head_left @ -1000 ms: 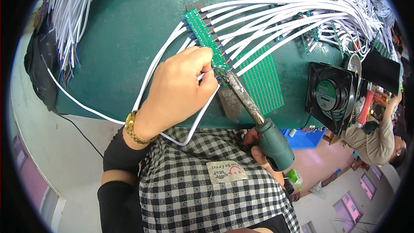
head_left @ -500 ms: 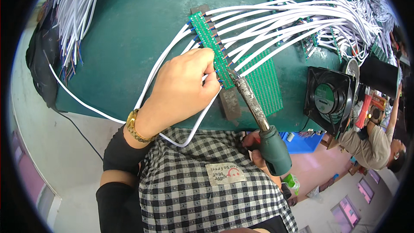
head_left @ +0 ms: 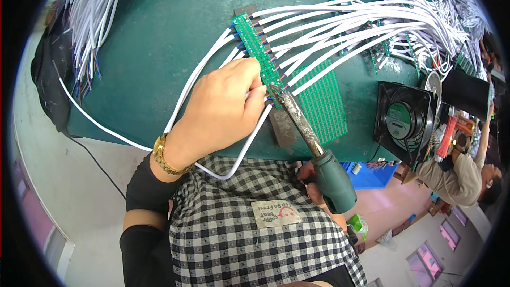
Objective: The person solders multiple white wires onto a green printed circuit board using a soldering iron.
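A narrow green circuit board [head_left: 252, 45] lies tilted on a dark metal bar [head_left: 281, 129], with white cables [head_left: 308, 22] joined along its right edge and others along its left. My left hand [head_left: 220, 103] is closed in a pinch at the board's lower left edge, on a white cable [head_left: 245, 151] as far as I can see; its fingertips are partly hidden. In my right hand [head_left: 314, 193], mostly covered by the green handle, is a soldering iron [head_left: 300, 119]. Its dark tip rests over the board's lower end, close to my left thumb.
Under the cables lies a wider green board panel [head_left: 323, 101]. A black fan [head_left: 401, 122] stands to the right. Bundled white cables [head_left: 95, 16] hang at the far left, and more wired boards [head_left: 385, 42] pile up at the back right. A person [head_left: 457, 178] sits beyond.
The soldering iron has shifted left, its tip going from the board's right edge across to near my left fingertips. My left hand has barely moved.
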